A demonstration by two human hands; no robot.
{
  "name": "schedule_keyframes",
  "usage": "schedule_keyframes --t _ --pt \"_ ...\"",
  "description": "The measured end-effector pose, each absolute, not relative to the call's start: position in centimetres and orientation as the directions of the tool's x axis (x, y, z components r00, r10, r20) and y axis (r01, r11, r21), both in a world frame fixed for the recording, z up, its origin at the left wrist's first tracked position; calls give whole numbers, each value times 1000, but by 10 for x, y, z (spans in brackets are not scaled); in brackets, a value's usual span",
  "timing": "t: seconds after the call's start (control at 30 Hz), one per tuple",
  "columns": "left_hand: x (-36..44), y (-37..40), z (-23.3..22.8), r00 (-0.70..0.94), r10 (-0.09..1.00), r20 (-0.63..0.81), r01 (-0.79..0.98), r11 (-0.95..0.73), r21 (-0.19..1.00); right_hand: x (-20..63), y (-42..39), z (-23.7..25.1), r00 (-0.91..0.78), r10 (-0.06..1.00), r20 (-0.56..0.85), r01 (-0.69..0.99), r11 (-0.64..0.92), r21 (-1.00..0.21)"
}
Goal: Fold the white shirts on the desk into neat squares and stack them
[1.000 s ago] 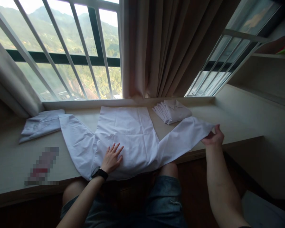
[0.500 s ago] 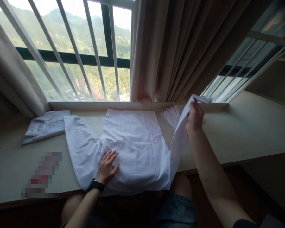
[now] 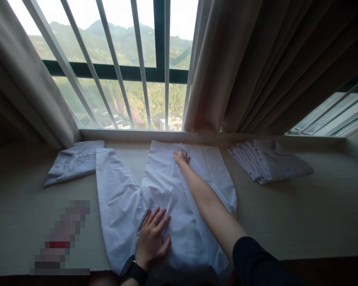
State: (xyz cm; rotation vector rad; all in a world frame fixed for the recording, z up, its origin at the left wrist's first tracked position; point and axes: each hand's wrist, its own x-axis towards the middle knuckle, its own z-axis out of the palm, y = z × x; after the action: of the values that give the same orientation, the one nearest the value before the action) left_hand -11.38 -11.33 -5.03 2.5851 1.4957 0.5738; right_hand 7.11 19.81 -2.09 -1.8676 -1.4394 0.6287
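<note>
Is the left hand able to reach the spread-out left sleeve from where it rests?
Probably yes: the left hand lies flat on the shirt, with the sleeve beside it and nothing between.

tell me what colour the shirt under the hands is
White, plain; the shirt shows best in the head view.

Bare ledge lies open rightward; folded stack and curtain block behind.

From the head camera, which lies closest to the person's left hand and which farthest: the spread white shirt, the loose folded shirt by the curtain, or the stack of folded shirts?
1. Spread white shirt, under the left hand.
2. Loose folded shirt, far left.
3. Stack of folded shirts, far right.
</note>
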Motion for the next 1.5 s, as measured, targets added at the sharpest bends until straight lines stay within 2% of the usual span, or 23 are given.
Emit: schedule_keyframes --t 0.1,0.23,0.33,0.4,0.5,0.63,0.83,1.07,1.2,1.27,1.37,1.5 --pt "-113 -113 -50 441 858 264 818 -506 276 81 195 -33 232 969 88 646 -86 -759" --pt "-112 -114 -46 432 867 248 820 -492 291 135 157 -29 274 945 176 666 -55 -744" --pt "-111 -114 -46 422 866 267 813 -492 312 199 79 -38 353 902 248 692 -73 -718" --pt "-110 -115 -46 419 864 279 810 -494 316 244 10 -54 402 833 380 743 -55 -667" --pt "-109 -116 -47 426 861 278 811 -500 304 296 -84 -79 381 800 465 784 -13 -620" --pt "-106 -118 -47 440 856 272 813 -509 285 323 -137 -92 316 863 393 740 35 -672" --pt "-102 -120 -51 452 859 239 830 -504 239 303 -122 -90 241 930 279 801 -28 -598" --pt "-101 -121 -55 458 861 221 851 -496 173 334 -94 -71 119 992 36 606 -44 -794" --pt "-100 -121 -54 456 860 229 854 -495 162 345 -97 -55 158 987 32 583 -67 -810" --pt "-100 -121 -54 454 860 234 854 -495 163 334 -117 -51 288 955 76 615 -124 -779" --pt "-100 -121 -53 450 860 239 852 -494 174 300 -168 -54 457 885 82 696 -299 -653" --pt "-100 -120 -54 447 862 239 846 -495 200 252 -232 -65 383 924 8 761 -310 -570"
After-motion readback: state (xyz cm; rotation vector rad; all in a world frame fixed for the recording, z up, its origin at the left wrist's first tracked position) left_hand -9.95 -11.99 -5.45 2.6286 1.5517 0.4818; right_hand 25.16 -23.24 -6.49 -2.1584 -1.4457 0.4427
